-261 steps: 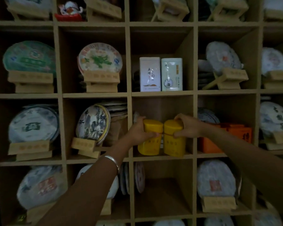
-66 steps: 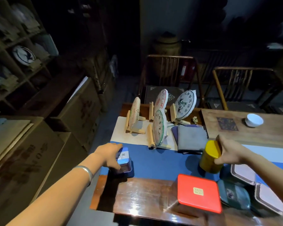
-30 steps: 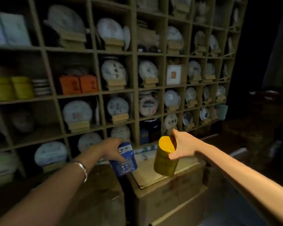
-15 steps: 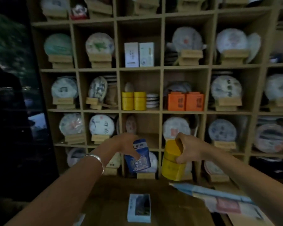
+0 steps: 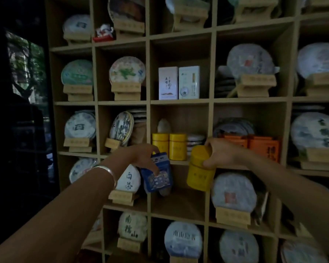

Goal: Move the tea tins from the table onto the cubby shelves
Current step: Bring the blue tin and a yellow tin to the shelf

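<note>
The person has come closer to the cubby shelves (image 5: 179,102) than a moment ago, so placing is near. The left hand (image 5: 139,156) grips one blue tea tin (image 5: 157,172); the right hand (image 5: 221,153) grips one yellow tea tin (image 5: 199,168), both just before the shelf edge where two yellow tins (image 5: 169,146) stand.

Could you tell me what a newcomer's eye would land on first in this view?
Probably the yellow tin gripped by the right hand, held up before the middle cubbies, with the blue tin in the left hand beside it. Next, two matching yellow tins standing side by side on the shelf just behind, and two white boxes in the cubby above.
</note>
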`<state>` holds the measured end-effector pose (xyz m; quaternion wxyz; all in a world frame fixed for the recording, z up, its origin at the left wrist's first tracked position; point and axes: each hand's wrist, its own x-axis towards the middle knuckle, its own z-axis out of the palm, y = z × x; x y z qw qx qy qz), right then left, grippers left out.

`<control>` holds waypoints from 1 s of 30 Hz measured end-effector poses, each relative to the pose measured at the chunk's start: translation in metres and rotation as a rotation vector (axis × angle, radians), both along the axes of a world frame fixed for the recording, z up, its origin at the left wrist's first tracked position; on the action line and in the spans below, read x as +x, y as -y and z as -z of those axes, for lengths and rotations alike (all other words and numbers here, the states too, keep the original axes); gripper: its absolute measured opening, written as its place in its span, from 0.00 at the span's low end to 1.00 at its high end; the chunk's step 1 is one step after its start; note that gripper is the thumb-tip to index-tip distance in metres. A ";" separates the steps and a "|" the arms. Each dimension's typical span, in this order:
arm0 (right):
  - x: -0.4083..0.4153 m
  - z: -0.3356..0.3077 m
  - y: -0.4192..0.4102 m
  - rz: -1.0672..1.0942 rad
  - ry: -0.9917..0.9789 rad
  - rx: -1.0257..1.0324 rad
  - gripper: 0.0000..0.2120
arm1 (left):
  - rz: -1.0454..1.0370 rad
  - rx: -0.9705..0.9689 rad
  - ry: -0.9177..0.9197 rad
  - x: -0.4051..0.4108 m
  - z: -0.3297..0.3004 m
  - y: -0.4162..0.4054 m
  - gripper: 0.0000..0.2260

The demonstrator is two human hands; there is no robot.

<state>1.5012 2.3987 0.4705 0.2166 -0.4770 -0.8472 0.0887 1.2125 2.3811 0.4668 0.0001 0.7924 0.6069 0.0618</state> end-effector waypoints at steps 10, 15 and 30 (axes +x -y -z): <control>-0.022 -0.055 -0.087 0.179 0.159 0.119 0.31 | 0.105 0.176 0.070 -0.006 -0.086 -0.088 0.27; -0.040 -0.055 -0.115 0.242 0.250 0.097 0.34 | 0.172 0.198 0.138 -0.009 -0.112 -0.120 0.32; -0.067 -0.061 -0.149 0.352 0.489 -0.083 0.36 | 0.342 0.368 0.191 0.006 -0.117 -0.194 0.32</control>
